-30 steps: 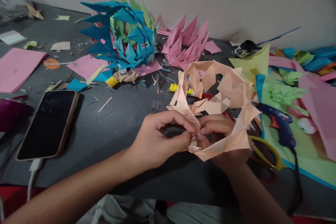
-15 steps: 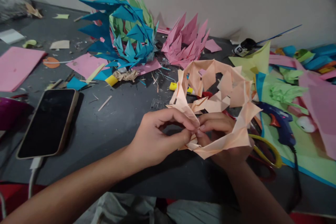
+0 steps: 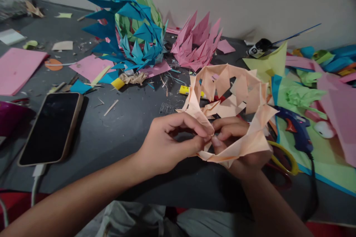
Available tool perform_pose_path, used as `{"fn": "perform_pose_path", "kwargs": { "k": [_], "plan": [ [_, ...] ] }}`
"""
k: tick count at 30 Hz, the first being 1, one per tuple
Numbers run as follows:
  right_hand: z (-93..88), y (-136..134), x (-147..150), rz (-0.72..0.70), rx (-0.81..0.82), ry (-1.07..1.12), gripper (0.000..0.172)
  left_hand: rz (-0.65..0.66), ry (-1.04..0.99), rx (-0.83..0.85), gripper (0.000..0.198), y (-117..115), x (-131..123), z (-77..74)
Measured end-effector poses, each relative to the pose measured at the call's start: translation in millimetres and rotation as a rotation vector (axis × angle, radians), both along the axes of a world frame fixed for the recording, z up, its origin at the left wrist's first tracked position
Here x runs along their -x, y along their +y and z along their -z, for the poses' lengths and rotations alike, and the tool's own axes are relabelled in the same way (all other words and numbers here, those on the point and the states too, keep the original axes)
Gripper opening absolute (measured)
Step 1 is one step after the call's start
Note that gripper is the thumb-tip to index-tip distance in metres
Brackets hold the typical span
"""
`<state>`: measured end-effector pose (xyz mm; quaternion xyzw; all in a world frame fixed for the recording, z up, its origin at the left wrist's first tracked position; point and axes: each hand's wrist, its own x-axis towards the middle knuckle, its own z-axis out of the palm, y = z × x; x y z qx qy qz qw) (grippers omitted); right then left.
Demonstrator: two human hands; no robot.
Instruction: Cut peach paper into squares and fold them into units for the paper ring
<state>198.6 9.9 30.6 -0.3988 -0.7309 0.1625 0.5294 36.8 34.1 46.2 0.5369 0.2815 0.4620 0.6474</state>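
Note:
A ring of folded peach paper (image 3: 251, 142) with pointed flaps is held up over the dark table, right of centre. My left hand (image 3: 169, 144) pinches its near left part between thumb and forefinger. Inside and beneath the ring, my right hand (image 3: 236, 137) pinches the same spot, its fingertips meeting those of my left hand. The near side of the ring passes over my right hand and hides part of it. Loose peach paper pieces (image 3: 228, 107) lie on the table behind my hands.
Blue and green (image 3: 139, 33) and pink (image 3: 194, 44) spiky paper rings stand at the back. A phone (image 3: 51, 129) lies left on the table (image 3: 111, 137). On the right are a glue gun (image 3: 300, 129), yellow-handled scissors (image 3: 292, 163) and coloured paper. An open ink bottle (image 3: 260, 48) holds a brush.
The near side of the peach ring has tilted slightly, and the pinched spot has shifted a little to the right. Both hands keep their pinch.

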Motion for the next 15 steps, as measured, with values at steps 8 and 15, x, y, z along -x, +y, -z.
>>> {"fn": "perform_pose_path", "kwargs": {
  "k": [8, 15],
  "plan": [
    [3.7, -4.3, -2.9, -0.001, 0.092, 0.092, 0.015, 0.022, -0.094, 0.116, 0.008, 1.5, -2.1, -0.7],
    [1.1, -4.3, -2.7, 0.071, 0.164, 0.061, 0.013, 0.092, -0.236, 0.400, 0.011, 7.3, -2.5, 3.1]
  ]
}}
